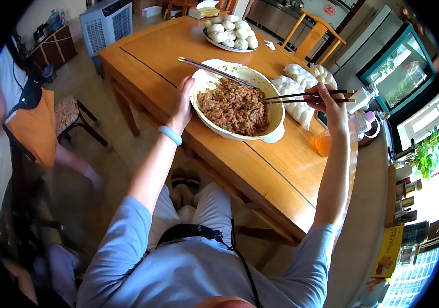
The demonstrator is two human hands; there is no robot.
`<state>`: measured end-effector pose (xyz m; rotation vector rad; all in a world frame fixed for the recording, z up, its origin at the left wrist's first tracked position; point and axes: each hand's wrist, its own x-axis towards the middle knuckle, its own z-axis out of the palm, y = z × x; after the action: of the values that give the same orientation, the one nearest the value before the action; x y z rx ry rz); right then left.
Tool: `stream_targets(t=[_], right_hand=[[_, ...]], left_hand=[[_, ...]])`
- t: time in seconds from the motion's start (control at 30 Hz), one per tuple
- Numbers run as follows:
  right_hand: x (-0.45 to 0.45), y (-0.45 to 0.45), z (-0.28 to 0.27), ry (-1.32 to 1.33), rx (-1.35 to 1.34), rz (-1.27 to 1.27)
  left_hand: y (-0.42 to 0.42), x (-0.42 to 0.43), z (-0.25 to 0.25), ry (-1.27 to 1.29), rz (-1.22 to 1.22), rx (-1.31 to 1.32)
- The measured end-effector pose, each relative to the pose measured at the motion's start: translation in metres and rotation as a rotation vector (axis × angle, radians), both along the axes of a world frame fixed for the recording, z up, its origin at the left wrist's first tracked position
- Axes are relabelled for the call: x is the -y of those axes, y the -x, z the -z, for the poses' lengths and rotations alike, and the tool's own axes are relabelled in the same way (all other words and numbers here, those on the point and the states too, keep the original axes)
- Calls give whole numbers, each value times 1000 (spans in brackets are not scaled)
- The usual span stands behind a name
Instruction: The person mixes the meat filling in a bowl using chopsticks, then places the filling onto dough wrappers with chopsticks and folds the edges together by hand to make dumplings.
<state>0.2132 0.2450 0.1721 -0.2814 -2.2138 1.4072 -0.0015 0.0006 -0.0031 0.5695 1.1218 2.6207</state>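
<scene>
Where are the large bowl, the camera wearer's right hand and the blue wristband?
Large bowl (205, 84): head view, bare inner wall, left side.
Right hand (333, 109): head view, middle of the hand.
Blue wristband (170, 135): head view, its outer surface.

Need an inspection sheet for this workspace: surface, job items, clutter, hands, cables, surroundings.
Surface: wooden table, dark seams across the top.
Job items: large pale bowl of minced filling; spare chopsticks lying across its rim.
Clutter: plate of white buns, plastic bags with white contents, bottle of orange liquid, tissue box.
Hands: left hand at the bowl's side, grip unclear; right hand holding dark chopsticks, tips at the filling.
Cables: dark cord hanging at wearer's waist; cable or strap, can't tell.
Surroundings: chair, stool, cooler, another person at left.
</scene>
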Motion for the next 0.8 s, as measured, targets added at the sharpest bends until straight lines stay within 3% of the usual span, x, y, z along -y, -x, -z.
stream_targets(t=[0.17, 0.47, 0.6, 0.7, 0.8], right_hand=[[0, 36, 49, 79, 56, -2], [84, 59, 39, 120, -110, -218], [83, 55, 56, 202, -25, -413], [60, 40, 49, 197, 75, -316], [44, 19, 25, 210, -2, -149]], left_hand=[[7, -3, 6, 17, -3, 8], [5, -2, 5, 9, 17, 19], [5, -1, 5, -1, 29, 18], [7, -2, 7, 3, 17, 23], [11, -5, 14, 26, -30, -10]])
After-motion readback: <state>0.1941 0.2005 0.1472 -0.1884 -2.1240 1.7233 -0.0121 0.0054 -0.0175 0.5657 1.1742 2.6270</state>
